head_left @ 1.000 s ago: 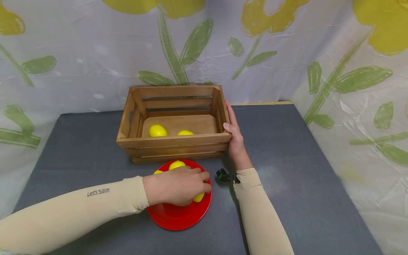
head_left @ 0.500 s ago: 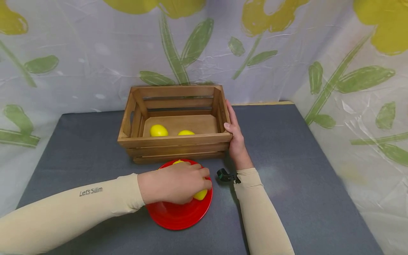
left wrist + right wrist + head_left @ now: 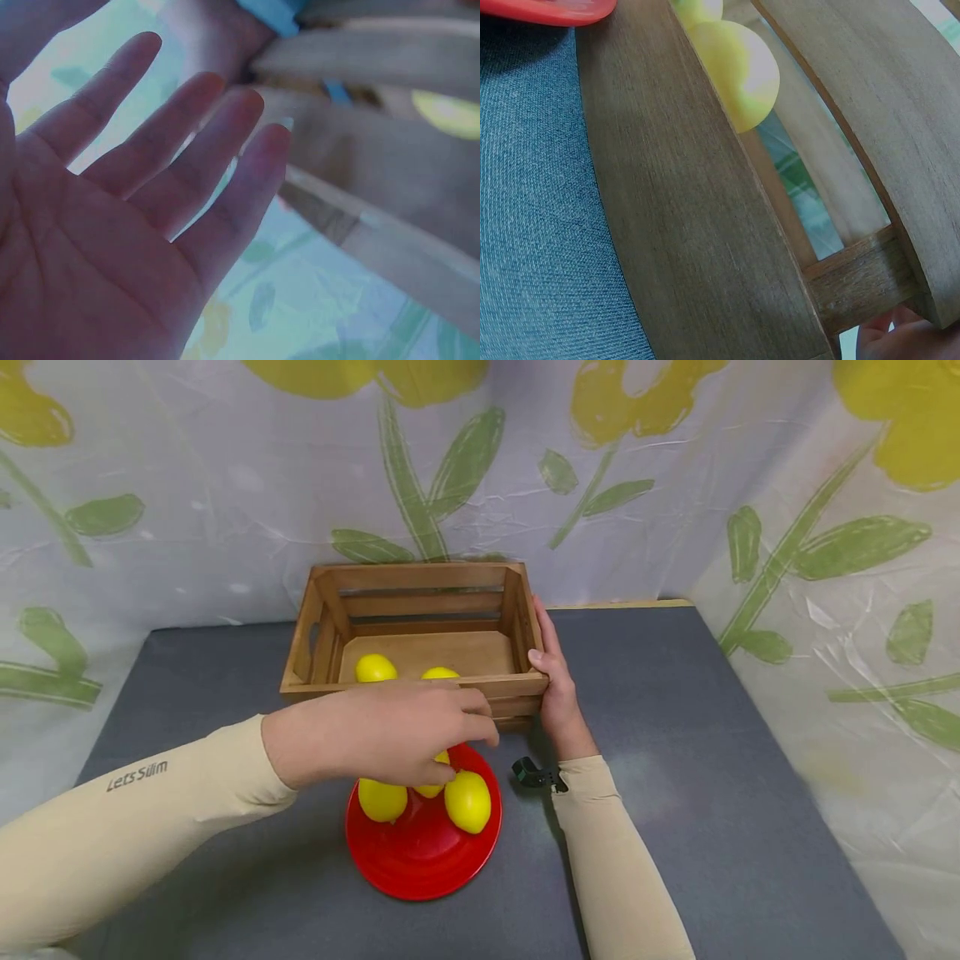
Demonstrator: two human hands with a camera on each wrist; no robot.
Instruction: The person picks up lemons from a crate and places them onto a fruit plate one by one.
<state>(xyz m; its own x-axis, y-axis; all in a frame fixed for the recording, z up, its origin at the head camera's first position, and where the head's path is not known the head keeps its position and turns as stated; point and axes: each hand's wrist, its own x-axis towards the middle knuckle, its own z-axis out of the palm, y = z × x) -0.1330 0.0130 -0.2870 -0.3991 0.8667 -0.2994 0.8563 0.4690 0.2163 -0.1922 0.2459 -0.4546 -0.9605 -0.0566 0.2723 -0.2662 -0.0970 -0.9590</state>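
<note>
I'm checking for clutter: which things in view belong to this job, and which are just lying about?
Likely in the job: red plate, lemons on the plate, wooden crate, lemons in the crate, left hand, right hand.
Surroundings: gray table, flowered backdrop, black piece at right wrist.

A dark table (image 3: 720, 760) with a woven-looking top carries a wooden crate (image 3: 420, 576), set lengthwise from left to right by the far edge and about midway along it, and a round red plate (image 3: 420, 870) lying flat just on the crate's near side.
</note>
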